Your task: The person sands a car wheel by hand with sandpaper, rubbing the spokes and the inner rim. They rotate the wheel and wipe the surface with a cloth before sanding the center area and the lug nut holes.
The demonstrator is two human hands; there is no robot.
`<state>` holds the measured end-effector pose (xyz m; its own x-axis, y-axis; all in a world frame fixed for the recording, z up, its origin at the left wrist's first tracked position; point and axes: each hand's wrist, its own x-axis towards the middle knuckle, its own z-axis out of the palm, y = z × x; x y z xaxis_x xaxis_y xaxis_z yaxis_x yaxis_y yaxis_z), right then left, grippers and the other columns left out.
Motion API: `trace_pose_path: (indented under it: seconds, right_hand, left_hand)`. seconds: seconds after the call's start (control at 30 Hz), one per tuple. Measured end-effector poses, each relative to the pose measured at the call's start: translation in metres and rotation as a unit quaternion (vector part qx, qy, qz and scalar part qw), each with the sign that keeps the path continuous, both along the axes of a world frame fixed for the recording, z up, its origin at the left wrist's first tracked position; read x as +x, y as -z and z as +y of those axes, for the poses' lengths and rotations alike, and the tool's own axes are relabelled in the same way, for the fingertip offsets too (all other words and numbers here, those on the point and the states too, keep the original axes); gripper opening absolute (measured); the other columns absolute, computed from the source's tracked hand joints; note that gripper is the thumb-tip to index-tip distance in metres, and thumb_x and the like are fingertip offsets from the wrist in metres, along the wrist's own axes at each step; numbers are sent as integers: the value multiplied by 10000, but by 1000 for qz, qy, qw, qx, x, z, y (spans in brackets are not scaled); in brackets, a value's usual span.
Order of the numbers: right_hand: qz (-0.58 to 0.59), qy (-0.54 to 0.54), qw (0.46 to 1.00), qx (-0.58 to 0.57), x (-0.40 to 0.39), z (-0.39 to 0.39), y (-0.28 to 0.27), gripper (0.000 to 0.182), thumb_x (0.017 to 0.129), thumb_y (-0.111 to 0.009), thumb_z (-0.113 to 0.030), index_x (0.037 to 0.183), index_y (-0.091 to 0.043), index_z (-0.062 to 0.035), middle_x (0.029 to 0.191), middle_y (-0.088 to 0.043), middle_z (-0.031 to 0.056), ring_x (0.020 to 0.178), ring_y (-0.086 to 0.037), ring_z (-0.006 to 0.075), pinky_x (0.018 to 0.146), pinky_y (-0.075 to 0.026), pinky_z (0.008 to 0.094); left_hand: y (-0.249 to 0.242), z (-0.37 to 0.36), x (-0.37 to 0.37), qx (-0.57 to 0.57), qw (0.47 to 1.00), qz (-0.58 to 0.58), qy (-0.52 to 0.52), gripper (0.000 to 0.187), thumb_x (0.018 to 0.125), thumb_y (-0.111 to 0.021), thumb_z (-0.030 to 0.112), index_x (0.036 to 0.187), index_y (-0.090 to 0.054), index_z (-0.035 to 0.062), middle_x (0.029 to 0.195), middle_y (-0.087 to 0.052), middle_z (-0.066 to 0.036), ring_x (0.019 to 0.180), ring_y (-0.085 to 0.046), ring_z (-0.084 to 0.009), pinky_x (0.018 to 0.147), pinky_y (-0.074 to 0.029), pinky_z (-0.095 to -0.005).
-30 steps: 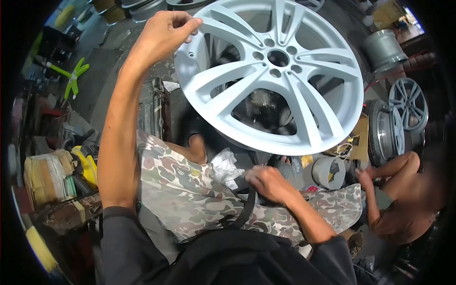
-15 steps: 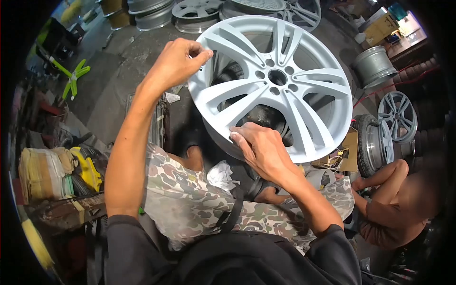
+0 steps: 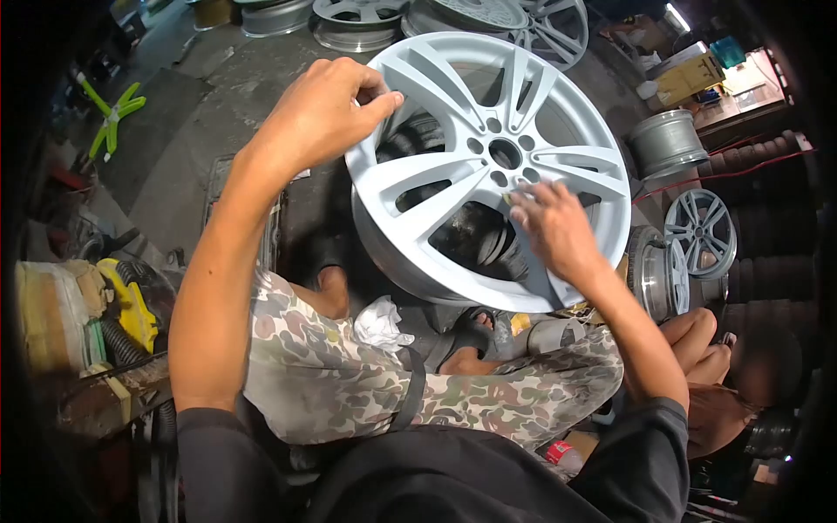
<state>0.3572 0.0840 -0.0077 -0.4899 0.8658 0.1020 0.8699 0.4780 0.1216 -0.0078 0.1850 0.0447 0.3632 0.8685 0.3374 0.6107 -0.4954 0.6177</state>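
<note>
A light grey, multi-spoke alloy wheel rim (image 3: 427,209) is in front of me, its face tilted up toward me. At its upper left edge my left hand (image 3: 336,109) is closed, fingers curled over the rim lip and thumb extended. My right hand (image 3: 562,231) lies over a lower right spoke close to the hub, fingers bent and pressed together, slightly blurred. A small yellowish-green bit shows at its fingertips; what it is I cannot make out. Part of that spoke is hidden under the hand.
Several other rims, such as a silver one (image 3: 357,35), stand at the back. A spoked wheel (image 3: 700,231) leans on the right near a seated person (image 3: 711,383). A bright green star-shaped stand (image 3: 113,118) is at left. A white cloth (image 3: 382,324) lies by my feet.
My right hand has moved from the rim's near edge up and right to the spoke beside the hub. The left hand stays at the upper left edge. The camera view has shifted slightly.
</note>
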Motion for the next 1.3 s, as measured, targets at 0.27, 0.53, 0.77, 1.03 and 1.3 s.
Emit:
trace_pose_path:
  seconds: [0.27, 0.53, 0.77, 1.03, 1.3]
  right_hand:
    - [-98, 82, 991, 31, -26, 12, 3, 334, 1027, -661, -268, 1284, -761, -80, 1189, -645, 194, 1060, -572, 383, 898, -489, 478]
    - [-143, 43, 989, 10, -30, 32, 21, 148, 930, -660, -140, 1016, -721, -35, 1021, -684, 129, 1012, -652, 303, 843, -513, 438]
    - [-133, 61, 989, -27, -30, 15, 9, 143, 872, -654, -77, 981, -699, 5, 938, -716, 181, 932, -719, 362, 806, -550, 479]
    - [24, 70, 994, -80, -20, 37, 21, 147, 941, -618, -86, 951, -713, 26, 913, -727, 259, 852, -721, 458, 770, -581, 559]
    - [78, 42, 993, -71, -42, 33, 9, 171, 961, -614, -117, 903, -709, 12, 949, -731, 264, 873, -710, 466, 767, -555, 579]
  left_hand:
    - [-1, 1, 17, -5, 1000, 10, -1, 386, 980, -746, 314, 1009, -770, -71, 823, -728, -251, 726, -722, -323, 719, -554, -424]
    - [-3, 0, 28, 0, 999, 36, 4, 380, 973, -748, 329, 1007, -787, -47, 867, -762, -238, 778, -745, -364, 764, -570, -446]
    - [-2, -9, 12, -26, 998, 50, 0, 349, 969, -745, 307, 1011, -788, -37, 871, -767, -227, 791, -745, -379, 774, -570, -453]
    - [-2, -15, 7, -52, 997, 56, 21, 344, 961, -752, 301, 966, -787, -42, 839, -755, -228, 788, -740, -398, 770, -573, -450]
    - [2, -16, 14, -26, 996, 69, 42, 322, 956, -752, 294, 973, -790, -26, 883, -769, -217, 852, -744, -404, 808, -571, -448]
